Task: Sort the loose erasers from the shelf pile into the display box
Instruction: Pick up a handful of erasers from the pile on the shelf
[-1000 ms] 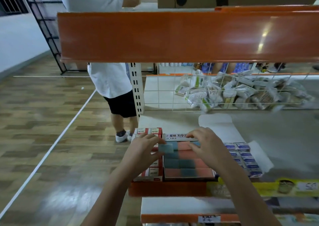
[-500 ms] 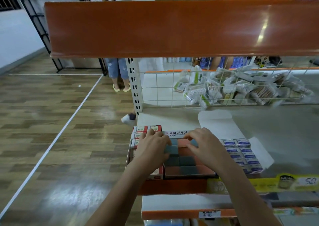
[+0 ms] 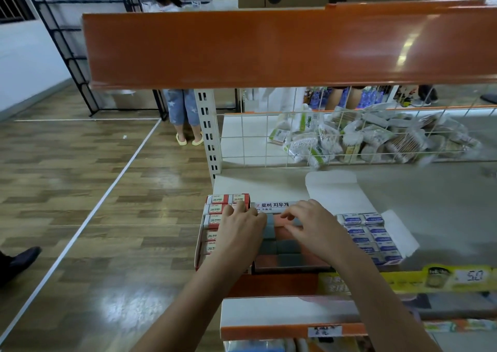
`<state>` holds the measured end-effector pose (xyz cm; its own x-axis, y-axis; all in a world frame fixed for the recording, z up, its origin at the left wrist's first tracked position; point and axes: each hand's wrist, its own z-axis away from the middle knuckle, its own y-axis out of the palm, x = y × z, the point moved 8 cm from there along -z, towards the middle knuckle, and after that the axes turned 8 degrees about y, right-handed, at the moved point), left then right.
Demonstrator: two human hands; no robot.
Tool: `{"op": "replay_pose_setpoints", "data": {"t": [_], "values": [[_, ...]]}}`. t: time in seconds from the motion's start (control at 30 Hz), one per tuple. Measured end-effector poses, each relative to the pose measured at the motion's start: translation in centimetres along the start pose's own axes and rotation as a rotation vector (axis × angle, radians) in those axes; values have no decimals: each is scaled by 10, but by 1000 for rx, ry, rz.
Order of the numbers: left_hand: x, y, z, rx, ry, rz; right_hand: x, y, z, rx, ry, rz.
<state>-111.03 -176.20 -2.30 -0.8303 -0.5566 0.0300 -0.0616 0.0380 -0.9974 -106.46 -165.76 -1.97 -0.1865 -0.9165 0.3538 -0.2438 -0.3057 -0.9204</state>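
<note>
My left hand [image 3: 242, 226] and right hand [image 3: 313, 226] rest on the erasers [image 3: 285, 246], fingers bent over the back row; whether either grip pinches one, I cannot tell. The grey-and-salmon erasers fill the display box [image 3: 274, 205] at the shelf [image 3: 443, 211] front, between two other eraser cartons.

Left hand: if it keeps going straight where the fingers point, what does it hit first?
Likely the white label flap with Korean print at the back of the display box; the left hand already reaches near it. Depth unclear.
</note>
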Motion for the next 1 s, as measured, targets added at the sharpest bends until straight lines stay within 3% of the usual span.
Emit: {"op": "replay_pose_setpoints", "data": {"t": [0.2,0.53,0.73,1.0], "values": [[7,-2,-6,69,31,29,9,-2,-7,29,-39,41],[-12,-31,-55,-14,76,39,-25,-35,-18,62,61,130],[-94,-47,-97,-69,203,8,-93,-87,9,4,220,209],[-272,-49,-155,-15,387,-38,-239,-166,98,-58,508,236]]}}
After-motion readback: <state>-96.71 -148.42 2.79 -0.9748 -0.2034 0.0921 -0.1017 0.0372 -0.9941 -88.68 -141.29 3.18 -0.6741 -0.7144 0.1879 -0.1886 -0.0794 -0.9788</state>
